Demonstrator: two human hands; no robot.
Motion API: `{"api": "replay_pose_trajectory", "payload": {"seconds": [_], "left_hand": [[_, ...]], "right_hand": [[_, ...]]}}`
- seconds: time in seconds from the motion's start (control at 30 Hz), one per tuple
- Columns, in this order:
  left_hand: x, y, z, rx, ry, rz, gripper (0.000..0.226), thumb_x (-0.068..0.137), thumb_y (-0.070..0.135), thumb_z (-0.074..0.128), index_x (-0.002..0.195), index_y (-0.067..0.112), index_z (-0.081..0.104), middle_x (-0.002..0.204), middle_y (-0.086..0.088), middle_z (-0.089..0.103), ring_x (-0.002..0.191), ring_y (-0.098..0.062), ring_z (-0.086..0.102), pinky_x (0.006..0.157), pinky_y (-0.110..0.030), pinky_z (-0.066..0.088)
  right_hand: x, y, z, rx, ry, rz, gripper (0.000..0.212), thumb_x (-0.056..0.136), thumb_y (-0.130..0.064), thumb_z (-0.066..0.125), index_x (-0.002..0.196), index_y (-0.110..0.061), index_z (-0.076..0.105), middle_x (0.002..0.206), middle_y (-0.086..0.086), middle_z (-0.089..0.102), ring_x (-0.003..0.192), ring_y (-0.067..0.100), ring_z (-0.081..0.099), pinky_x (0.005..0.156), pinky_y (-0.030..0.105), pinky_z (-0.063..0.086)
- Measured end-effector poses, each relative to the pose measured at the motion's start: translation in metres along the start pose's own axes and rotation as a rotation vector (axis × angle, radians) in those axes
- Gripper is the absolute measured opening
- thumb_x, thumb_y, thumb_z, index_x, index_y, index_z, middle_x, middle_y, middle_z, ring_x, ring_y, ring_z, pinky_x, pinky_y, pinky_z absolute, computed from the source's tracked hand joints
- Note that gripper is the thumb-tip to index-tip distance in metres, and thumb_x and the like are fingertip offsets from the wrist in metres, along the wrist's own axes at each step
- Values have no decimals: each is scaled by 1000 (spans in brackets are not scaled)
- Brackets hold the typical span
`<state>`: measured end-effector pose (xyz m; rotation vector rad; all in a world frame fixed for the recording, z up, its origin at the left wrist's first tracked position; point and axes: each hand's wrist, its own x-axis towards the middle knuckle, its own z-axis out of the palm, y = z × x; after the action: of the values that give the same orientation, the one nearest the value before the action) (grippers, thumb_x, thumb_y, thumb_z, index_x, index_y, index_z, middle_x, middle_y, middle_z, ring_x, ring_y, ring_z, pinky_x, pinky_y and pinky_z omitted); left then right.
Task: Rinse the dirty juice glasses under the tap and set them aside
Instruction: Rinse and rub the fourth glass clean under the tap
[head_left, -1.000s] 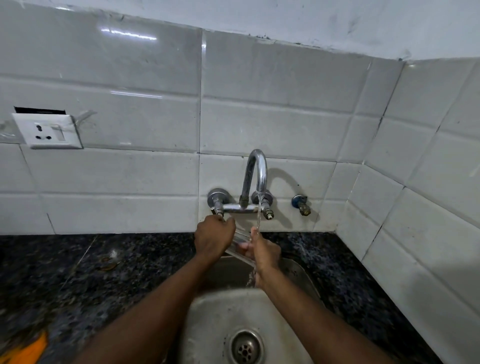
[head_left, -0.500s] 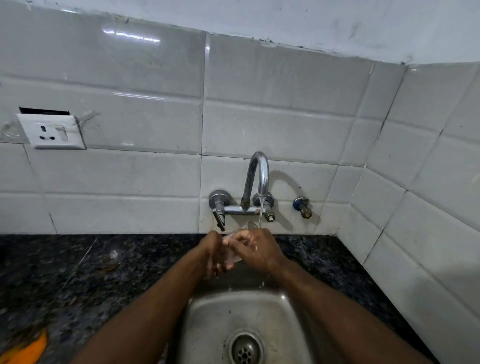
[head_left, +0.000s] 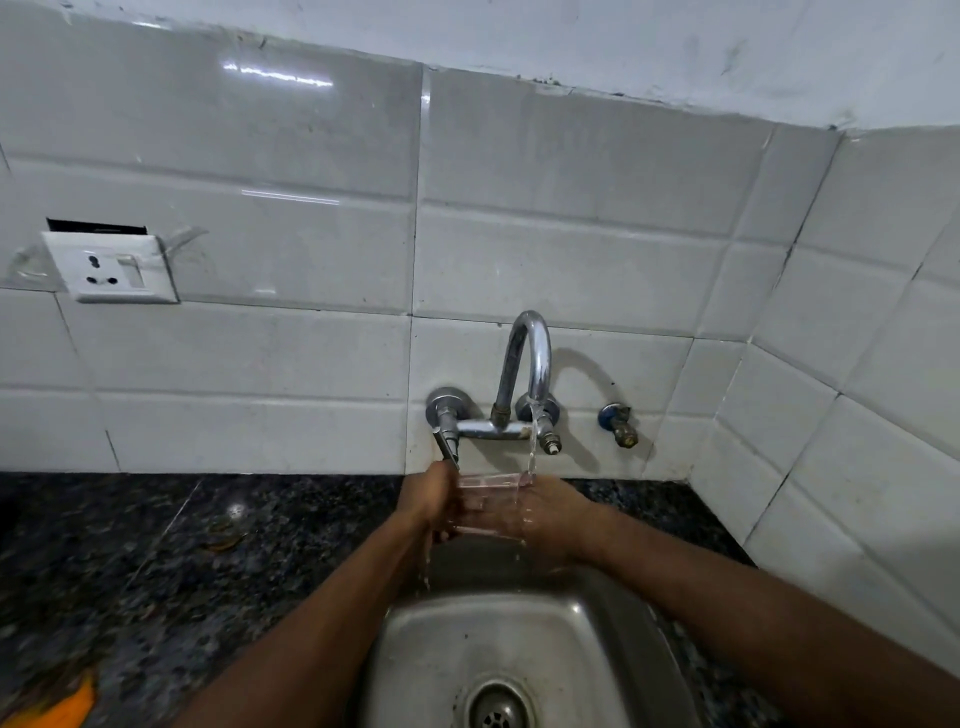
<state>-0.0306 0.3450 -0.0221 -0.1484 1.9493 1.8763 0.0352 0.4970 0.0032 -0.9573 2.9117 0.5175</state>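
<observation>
1. Centre of the frame, and there's the glass (head_left: 491, 499), clear, mouth up, right under the tap (head_left: 525, 364).
2. Left hand (head_left: 428, 501) curls round its left side, and right hand (head_left: 558, 514) wraps the right side. Both are gripping it.
3. Water (head_left: 532, 447) runs from the spout onto the glass's right rim, by the right hand, and drips off below the hands.
4. Underneath is the steel sink (head_left: 431, 644), with its drain (head_left: 497, 711) at the bottom edge.
5. Dark speckled counter (head_left: 156, 571) spreads left, with something orange (head_left: 65, 706), blurred, in the lower left corner.
6. Upper left, a white socket (head_left: 111, 267) sits on the tiled wall (head_left: 311, 249), and there's a small valve (head_left: 618, 423) just right of the tap.
</observation>
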Motion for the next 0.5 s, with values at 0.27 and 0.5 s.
{"api": "replay_pose_trajectory", "payload": {"seconds": [0.27, 0.5], "left_hand": [[2, -7, 0, 101, 86, 312, 30, 75, 27, 54, 64, 2, 67, 63, -17, 63, 54, -26, 58, 45, -29, 42], [4, -25, 9, -5, 268, 669, 27, 93, 7, 55, 71, 5, 70, 64, -9, 67, 57, -12, 60, 54, -27, 47]], "right_hand": [[-7, -26, -8, 1561, -192, 276, 101, 67, 11, 56, 153, -29, 20, 157, -2, 30, 125, 5, 46, 90, 23, 47], [-2, -33, -13, 2172, 486, 769, 55, 96, -53, 46, 109, -5, 69, 106, 18, 73, 103, 33, 69, 96, 41, 51]]}}
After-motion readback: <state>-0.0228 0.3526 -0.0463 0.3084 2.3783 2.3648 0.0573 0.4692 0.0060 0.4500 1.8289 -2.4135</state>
